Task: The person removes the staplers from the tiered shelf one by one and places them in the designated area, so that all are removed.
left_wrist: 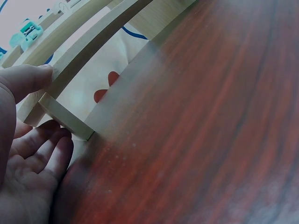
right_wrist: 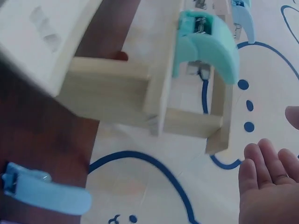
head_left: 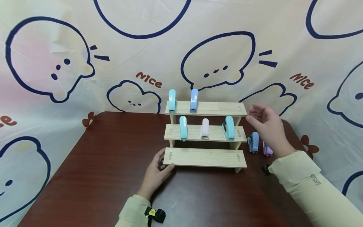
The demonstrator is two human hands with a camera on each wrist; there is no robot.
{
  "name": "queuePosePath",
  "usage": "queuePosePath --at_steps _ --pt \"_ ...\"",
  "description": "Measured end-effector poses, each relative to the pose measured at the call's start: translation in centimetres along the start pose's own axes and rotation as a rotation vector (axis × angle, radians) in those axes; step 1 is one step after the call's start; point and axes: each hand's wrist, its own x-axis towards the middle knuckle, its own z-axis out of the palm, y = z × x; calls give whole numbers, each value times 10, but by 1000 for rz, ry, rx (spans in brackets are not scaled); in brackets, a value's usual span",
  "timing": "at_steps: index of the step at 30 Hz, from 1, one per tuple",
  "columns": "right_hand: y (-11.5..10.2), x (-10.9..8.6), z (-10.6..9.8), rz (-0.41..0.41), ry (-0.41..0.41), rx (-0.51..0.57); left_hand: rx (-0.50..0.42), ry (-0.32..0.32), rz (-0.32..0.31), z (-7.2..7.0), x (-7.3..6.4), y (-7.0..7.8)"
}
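Observation:
A three-tier wooden rack stands on the table. My left hand grips the left end of its lowest shelf, thumb at the front edge and fingers by the end support. On the top shelf sit a teal stapler and a periwinkle stapler. The middle shelf carries a slim teal stapler, a white stapler and a wider teal stapler. Beside the top shelf's right end, my right hand is held up with nothing in it, fingers loosely extended.
Right of the rack, a blue stapler and a purple stapler lie on the dark wooden table. My right forearm partly hides the purple one. A patterned cloth hangs behind the table.

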Motion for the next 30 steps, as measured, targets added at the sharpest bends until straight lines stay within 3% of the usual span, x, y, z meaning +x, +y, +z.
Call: queuePosePath --at_steps 10,18,24,30 --pt "-19 17 22 -12 -96 48 -2 -2 3 -1 0 -1" --pt "-28 27 47 -18 -218 74 -7 -6 29 -1 1 2" --pt "-33 32 60 -38 -222 85 -9 -3 36 -1 -1 2" --pt "-37 38 70 -34 -223 6 -4 -5 36 -1 1 0"
